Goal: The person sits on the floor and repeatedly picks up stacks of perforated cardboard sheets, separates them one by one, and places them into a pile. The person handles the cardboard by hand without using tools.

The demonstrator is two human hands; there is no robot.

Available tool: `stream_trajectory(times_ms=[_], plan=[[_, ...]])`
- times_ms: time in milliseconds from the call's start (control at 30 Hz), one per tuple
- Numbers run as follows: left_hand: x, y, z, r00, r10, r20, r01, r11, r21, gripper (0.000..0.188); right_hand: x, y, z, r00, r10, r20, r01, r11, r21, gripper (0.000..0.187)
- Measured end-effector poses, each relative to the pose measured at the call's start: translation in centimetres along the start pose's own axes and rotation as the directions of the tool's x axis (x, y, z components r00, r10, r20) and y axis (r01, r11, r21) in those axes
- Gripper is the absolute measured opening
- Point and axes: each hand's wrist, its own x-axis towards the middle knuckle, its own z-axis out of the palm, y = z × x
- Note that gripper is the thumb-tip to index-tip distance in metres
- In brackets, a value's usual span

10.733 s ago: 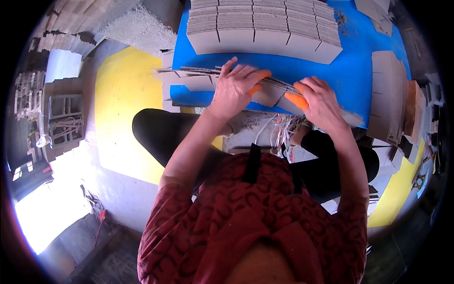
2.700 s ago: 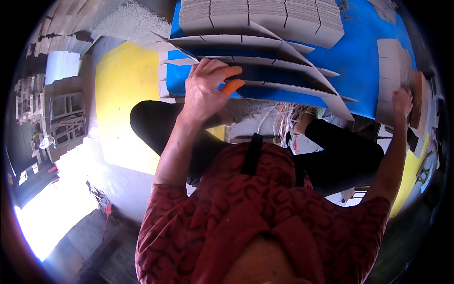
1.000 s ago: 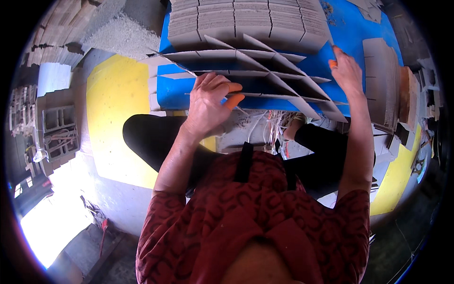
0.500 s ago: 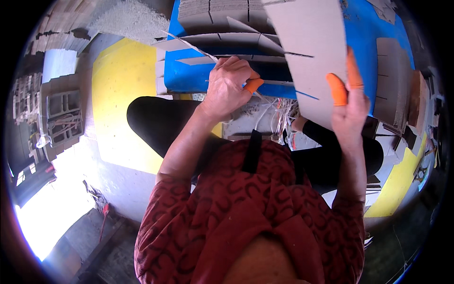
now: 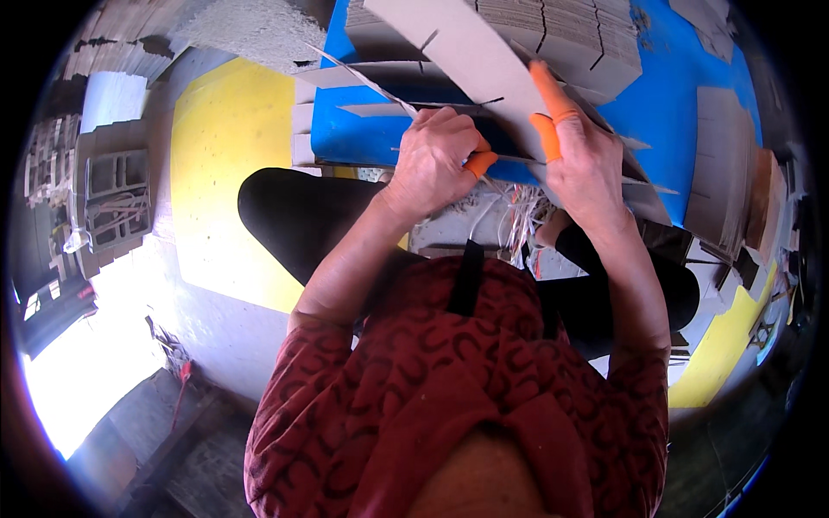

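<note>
My left hand (image 5: 434, 161) is closed on a thin slotted cardboard strip (image 5: 367, 79) that slants up and away from its fingers. An orange finger cover shows on its thumb. My right hand (image 5: 589, 167), with orange covers on thumb and index finger, grips a wider grey cardboard divider (image 5: 471, 53) with short slots cut into its edge. This divider tilts up to the left, over other strips (image 5: 406, 110) standing on edge and crossing one another. Where the pieces meet between my hands, the joints are partly hidden.
A blue work surface (image 5: 661, 69) lies beneath, bearing a stack of slotted cardboard (image 5: 579, 34) at its far side. More cardboard pieces (image 5: 721, 164) stand on the right. A yellow sheet (image 5: 229, 181) covers floor at left, near a grey crate (image 5: 118, 198). White strands (image 5: 527, 207) hang below.
My right hand has moved left with its divider, which has swung from near upright to a leftward slant, baring the stack behind. My left hand holds nearly the same place.
</note>
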Motion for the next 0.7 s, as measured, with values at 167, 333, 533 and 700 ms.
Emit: stream_trajectory(times_ms=[167,333,533,700], plan=[[0.0,0.3,-0.3,1.000,0.006,0.000,-0.006,0.999,-0.033,0.012,1.0,-0.7,0.8,0.969,-0.004,0.245,0.030,0.994,-0.102,0.074],[0.1,0.3,-0.6,1.000,0.010,0.013,-0.010,0.999,-0.050,0.013,1.0,-1.4,3.3,0.923,0.020,0.385,0.108,0.945,-0.308,0.064],[-0.1,0.1,-0.5,1.000,0.027,0.009,-0.027,0.999,-0.040,0.013,1.0,-0.6,4.1,0.912,-0.017,0.409,0.137,0.954,-0.265,0.059],[-0.1,0.3,-0.4,0.999,0.036,0.003,-0.035,0.996,-0.084,0.014,1.1,-0.4,2.0,0.947,-0.020,0.321,0.069,0.987,-0.143,0.058]])
